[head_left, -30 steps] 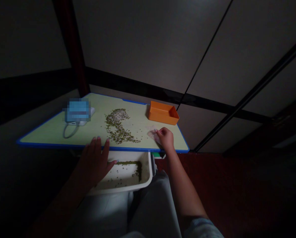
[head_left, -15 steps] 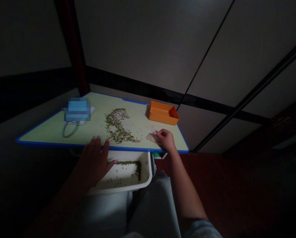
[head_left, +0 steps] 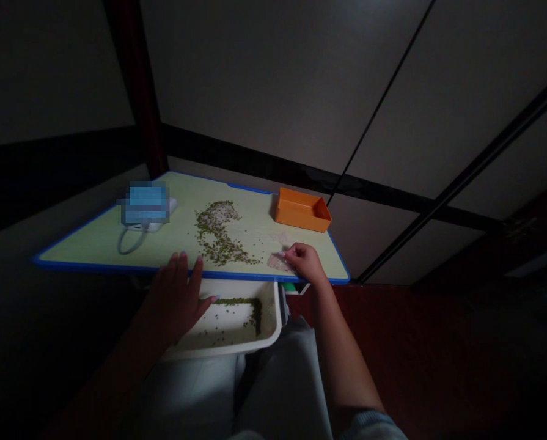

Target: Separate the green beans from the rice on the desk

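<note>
The left hand (head_left: 175,302), fingers spread, overlies the near edge of the worktop (head_left: 90,247). The right hand (head_left: 303,261), fingers pinched together, meets pale grains (head_left: 277,263) near that edge; a mostly bare strip separates these from the mixed grains (head_left: 220,244).

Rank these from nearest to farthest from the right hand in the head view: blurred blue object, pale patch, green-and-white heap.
From the right hand:
1. Pale patch, right at its fingertips.
2. Green-and-white heap, to its left, around the middle of the tabletop.
3. Blurred blue object, over on the left side.
</note>
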Motion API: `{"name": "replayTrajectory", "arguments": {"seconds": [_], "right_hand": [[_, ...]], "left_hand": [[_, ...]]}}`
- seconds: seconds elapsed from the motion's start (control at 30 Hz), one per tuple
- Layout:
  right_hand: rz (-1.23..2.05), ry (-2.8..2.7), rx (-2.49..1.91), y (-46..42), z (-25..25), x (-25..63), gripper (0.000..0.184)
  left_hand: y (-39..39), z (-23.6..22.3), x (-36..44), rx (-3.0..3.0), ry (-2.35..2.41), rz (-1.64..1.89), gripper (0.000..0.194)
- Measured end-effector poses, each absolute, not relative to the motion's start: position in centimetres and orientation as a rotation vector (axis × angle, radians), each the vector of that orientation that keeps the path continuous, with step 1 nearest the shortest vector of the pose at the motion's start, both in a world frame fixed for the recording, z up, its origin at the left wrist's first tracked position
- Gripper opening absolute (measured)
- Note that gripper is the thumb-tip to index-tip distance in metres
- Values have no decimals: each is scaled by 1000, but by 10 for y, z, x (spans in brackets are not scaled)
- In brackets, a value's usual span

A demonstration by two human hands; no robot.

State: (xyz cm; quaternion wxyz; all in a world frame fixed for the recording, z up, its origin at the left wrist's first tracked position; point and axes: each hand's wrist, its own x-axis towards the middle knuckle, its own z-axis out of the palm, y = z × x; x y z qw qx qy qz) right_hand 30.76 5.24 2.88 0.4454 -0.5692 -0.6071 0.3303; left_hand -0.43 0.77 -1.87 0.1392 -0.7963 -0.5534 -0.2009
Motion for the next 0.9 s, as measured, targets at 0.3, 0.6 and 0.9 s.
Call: {"name": "replayTrajectory", "arguments": {"seconds": [0.3, 0.6, 0.9], "right_hand": [[503, -1688, -1598, 59, 28, 302, 30], [187, -1817, -1830, 59, 40, 291, 29], [-18, -1882, -2011, 62, 44, 279, 31]], "left_hand": [[10, -19, -3, -2327, -1658, -601, 74], [9, -19, -2, -2330, -1661, -614, 73], [10, -21, -3, -2315, -1624, -635, 72]]}}
